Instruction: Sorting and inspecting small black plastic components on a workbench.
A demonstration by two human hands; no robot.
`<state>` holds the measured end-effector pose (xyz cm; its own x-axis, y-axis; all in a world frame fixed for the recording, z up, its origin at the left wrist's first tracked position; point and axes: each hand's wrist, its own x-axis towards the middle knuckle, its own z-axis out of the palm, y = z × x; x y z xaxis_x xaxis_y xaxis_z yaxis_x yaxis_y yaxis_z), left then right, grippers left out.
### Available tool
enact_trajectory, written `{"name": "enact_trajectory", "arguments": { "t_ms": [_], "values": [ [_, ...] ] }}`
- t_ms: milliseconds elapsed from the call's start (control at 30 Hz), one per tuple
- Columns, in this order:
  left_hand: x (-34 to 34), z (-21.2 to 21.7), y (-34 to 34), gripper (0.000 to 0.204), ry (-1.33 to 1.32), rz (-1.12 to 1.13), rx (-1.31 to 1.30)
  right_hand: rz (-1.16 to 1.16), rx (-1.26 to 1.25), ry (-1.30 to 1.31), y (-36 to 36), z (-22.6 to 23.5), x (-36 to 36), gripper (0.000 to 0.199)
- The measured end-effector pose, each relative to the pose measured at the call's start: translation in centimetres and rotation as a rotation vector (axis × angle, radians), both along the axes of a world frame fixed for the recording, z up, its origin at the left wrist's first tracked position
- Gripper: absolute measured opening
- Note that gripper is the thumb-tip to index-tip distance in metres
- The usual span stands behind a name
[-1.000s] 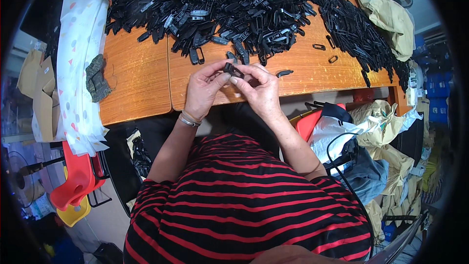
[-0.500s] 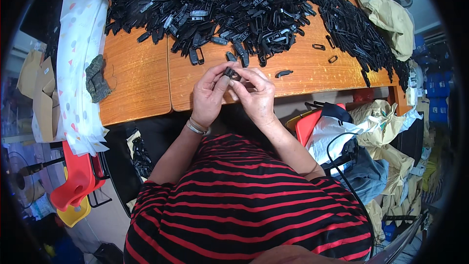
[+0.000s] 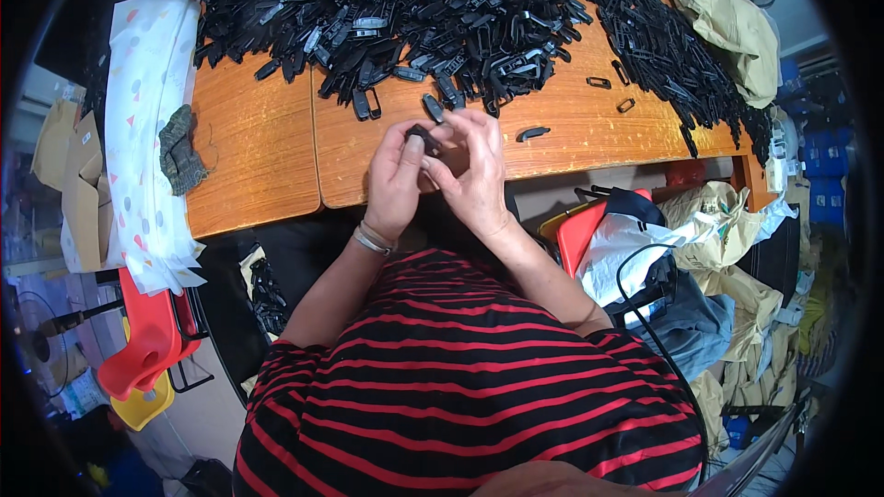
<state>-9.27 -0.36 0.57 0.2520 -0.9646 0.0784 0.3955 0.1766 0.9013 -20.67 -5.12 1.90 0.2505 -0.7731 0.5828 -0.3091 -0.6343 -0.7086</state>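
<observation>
1. You are handling one small black part with both hands, just above the desk near its front edge; that close handling looks like the step in hand.
2. Your left hand is pinching the part, thumb and fingers closed on it.
3. Your right hand is hovering beside it at about 3 o'clock, fingers half curled and parted; blur is hiding whether they are gripping anything.
4. The next move seems to be calling for a steady left pinch while the right fingertips are finding a clean hold.
5. At 12 o'clock, a dark oblong piece is lying just beyond your right fingers, so a careless reach could be nudging it.
6. Farther along 12 o'clock, the big black pile is closing off the far side.
7. At 3 o'clock, a loose black piece is lying apart; at 2 o'clock, the second heap is running down toward the edge.
8. Your widest open room is lying toward 9 o'clock, ending at a dark cloth and a dotted white sheet.
9. Toward 6 o'clock the desk is ending beneath your wrists; anything slipping that way could be falling.
</observation>
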Motion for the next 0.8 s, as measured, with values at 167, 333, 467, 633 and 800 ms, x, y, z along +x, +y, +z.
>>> {"name": "enact_trajectory", "arguments": {
  "t_ms": [167, 333, 467, 633, 800],
  "values": [
    [0.5, -0.4, 0.1, 0.034, 0.130, 0.002, 0.060, 0.301, 0.372, -0.034, 1.2, -0.8, 0.3, 0.050],
    [0.5, 0.1, -0.2, 0.034, 0.194, -0.060, 0.038, 0.256, 0.364, -0.195, 2.2, -1.5, 1.7, 0.055],
    [1.3, 0.3, -0.1, 0.035, 0.250, -0.150, 0.066, 0.256, 0.432, -0.169, 2.1, -1.6, 1.6, 0.055],
    [2.9, 1.7, -1.1, 0.023, -0.116, -0.170, 0.249, 0.326, 0.383, 0.103, -0.5, 0.5, -2.8, 0.045],
    [5.3, 0.8, -3.8, 0.016, -1.258, 0.084, -0.203, -0.253, 0.271, 0.467, -4.3, 0.4, -8.7, 0.032]
  ]
}}
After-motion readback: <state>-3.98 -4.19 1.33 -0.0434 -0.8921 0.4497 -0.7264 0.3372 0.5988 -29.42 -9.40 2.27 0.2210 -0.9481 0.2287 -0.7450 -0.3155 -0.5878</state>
